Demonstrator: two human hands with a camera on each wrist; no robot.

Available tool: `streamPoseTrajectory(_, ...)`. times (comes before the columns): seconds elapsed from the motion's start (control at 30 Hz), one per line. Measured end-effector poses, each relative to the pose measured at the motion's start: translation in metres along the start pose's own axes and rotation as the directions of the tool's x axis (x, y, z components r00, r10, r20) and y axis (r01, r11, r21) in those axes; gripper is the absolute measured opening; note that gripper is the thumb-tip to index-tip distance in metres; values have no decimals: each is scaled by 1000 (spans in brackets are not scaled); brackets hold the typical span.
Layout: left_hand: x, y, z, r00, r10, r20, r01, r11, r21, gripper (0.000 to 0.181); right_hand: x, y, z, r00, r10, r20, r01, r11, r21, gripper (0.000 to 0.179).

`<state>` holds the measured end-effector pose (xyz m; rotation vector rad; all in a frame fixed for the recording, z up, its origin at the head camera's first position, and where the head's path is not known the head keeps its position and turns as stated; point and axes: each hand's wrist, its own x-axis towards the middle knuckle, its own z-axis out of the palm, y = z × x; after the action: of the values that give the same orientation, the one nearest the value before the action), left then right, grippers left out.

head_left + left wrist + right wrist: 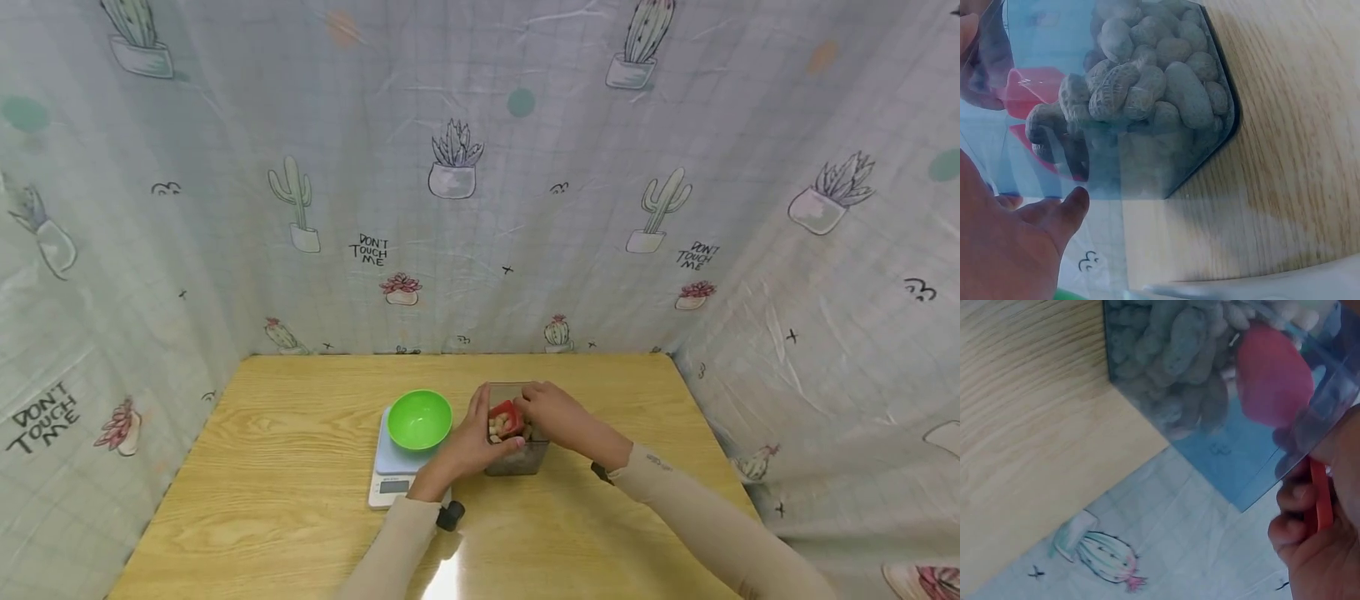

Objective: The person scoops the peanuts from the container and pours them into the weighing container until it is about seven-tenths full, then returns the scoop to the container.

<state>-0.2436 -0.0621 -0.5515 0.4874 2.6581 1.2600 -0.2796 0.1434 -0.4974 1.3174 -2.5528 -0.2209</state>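
A clear, smoky-tinted container (pixel 517 463) holds unshelled peanuts (pixel 1188 94). My left hand (pixel 472 442) grips the container's left side, its thumb along the front rim and its fingers reaching towards the back. In the left wrist view, that hand (pixel 1016 237) lies against the transparent wall. My right hand (pixel 551 412) reaches over the container's right rim and grips the red handle (pixel 1319 497) of a scoop. Inside, the red scoop (pixel 512 408) has peanuts in it; its rounded underside (pixel 1272 378) shows through the wall in the right wrist view.
Left of the container, a bright green bowl (pixel 420 421) sits on a kitchen scale (pixel 393 462) with a small display. All of it stands on a wooden table (pixel 285 467). Behind and beside the table hangs a cactus-printed curtain (pixel 510 233).
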Motion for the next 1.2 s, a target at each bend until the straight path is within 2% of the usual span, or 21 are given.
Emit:
streamPoseTrajectory(0.13, 0, 0, 0, 1000, -11, -4, 11, 1000, -5, 115, -3, 4, -3, 999, 34, 15, -36, 993, 111, 10)
streamPoseTrajectory(0.33, 1, 1, 0, 1000, -17, -7, 17, 1000, -1, 117, -9, 9, -5, 998, 63, 31, -69, 961, 269, 11)
streamPoseTrajectory(0.6, 0, 2, 0, 1000, -25, -12, 25, 1000, -1, 117, -17, 8, -6, 992, 118, 35, -123, 931, 343, 18)
streamPoseTrajectory(0.83, 0, 0, -1, 1000, -23, -8, 23, 1000, 19, 115, -27, 10, 1, 984, 179, 9, -171, 920, 351, 15)
streamPoseTrajectory(1.03, 0, 0, 0, 1000, -26, -13, 26, 1000, 9, 115, -34, 8, 7, 969, 244, 30, -235, 882, 409, 15)
streamPoseTrajectory(1.2, -2, 2, -1, 1000, -9, -17, 10, 999, 32, 114, -40, 6, 9, 960, 280, 5, -254, 862, 439, 20)
